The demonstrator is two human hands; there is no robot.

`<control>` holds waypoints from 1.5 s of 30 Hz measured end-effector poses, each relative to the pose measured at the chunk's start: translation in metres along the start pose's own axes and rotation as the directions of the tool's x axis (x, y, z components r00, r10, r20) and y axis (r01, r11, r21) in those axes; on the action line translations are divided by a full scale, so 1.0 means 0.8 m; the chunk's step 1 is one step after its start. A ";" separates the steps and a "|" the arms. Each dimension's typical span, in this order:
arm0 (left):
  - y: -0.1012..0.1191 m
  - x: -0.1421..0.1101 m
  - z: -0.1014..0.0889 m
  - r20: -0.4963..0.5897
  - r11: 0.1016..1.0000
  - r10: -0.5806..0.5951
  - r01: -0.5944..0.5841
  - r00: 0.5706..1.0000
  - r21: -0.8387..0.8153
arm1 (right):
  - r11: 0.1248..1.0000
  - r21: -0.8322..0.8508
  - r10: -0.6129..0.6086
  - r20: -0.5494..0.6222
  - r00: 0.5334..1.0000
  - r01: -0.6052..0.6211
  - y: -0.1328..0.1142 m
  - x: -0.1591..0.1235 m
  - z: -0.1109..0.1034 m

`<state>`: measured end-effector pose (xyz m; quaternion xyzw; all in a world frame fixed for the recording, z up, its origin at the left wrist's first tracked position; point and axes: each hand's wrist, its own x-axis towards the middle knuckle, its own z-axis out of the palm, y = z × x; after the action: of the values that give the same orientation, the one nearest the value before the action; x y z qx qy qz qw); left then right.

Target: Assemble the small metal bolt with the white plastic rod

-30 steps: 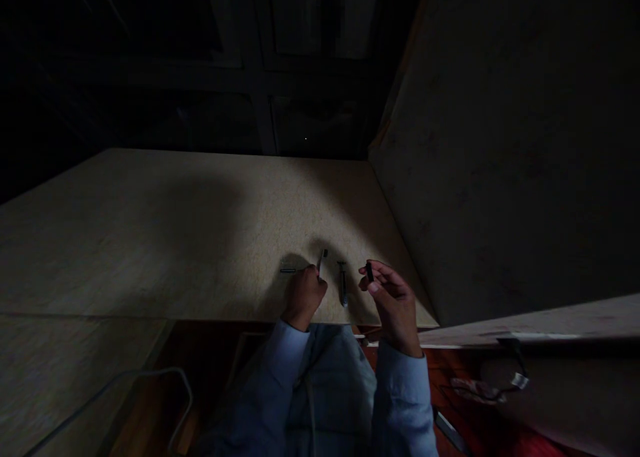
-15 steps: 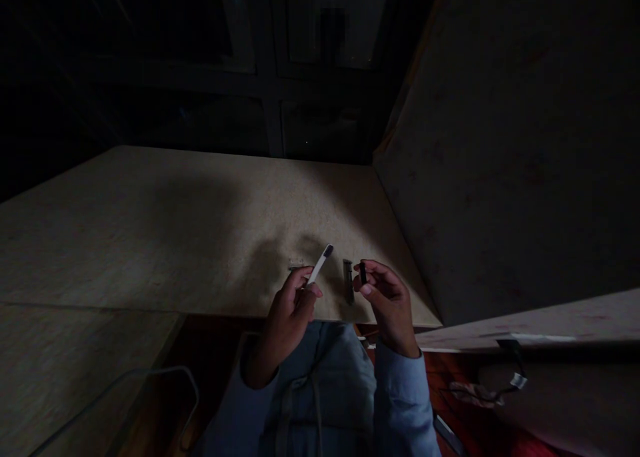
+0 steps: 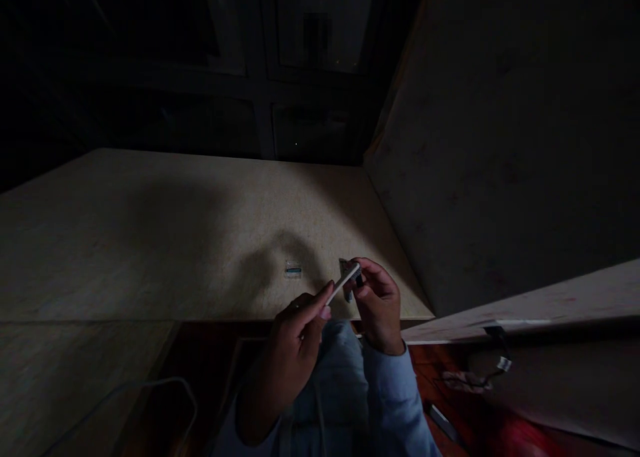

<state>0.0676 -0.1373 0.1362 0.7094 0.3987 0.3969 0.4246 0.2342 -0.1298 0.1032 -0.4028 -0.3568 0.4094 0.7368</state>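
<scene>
My left hand point(image 3: 295, 334) pinches the handle of a white toothbrush point(image 3: 341, 286), tilted up to the right. The brush's dark bristles face down against a small black block point(image 3: 359, 280). Thumb and fingers of my right hand point(image 3: 381, 304) are closed on that block. Partly hidden behind the brush and fingers, a dark slim razor-like object point(image 3: 349, 296) lies on the table. Left of it sits a small clear piece with a blue-and-dark strip point(image 3: 293, 270).
The pale tabletop point(image 3: 200, 244) reaches back to a dark window point(image 3: 310, 130). A patterned wall panel point(image 3: 500, 177) rises on the right. A cable point(image 3: 150, 382) loops at lower left. On the reddish floor at lower right lies a flat dark object point(image 3: 445, 422).
My left hand has brought the toothbrush right and turned its bristles down onto the black block. The clear piece on the table has come into fuller view.
</scene>
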 end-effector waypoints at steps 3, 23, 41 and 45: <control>0.006 -0.003 -0.006 0.035 1.000 0.016 -0.015 0.999 -0.004 | 1.000 -0.015 -0.007 -0.023 1.000 0.007 0.001 0.000 0.002; -0.016 0.000 -0.002 -0.159 0.994 0.080 -0.067 0.984 0.085 | 0.986 0.145 0.077 0.079 0.994 -0.088 0.001 -0.004 0.021; -0.006 0.004 -0.021 0.032 0.986 -0.049 0.053 0.998 -0.160 | 0.984 0.163 0.061 0.057 0.997 -0.069 0.009 -0.003 0.015; -0.014 0.006 -0.017 -0.093 0.995 -0.033 0.024 0.995 -0.100 | 0.986 0.154 0.044 0.110 0.993 -0.060 0.009 -0.003 0.017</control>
<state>0.0547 -0.1254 0.1310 0.6622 0.4084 0.4430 0.4454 0.2193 -0.1254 0.1021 -0.3303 -0.3513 0.4762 0.7354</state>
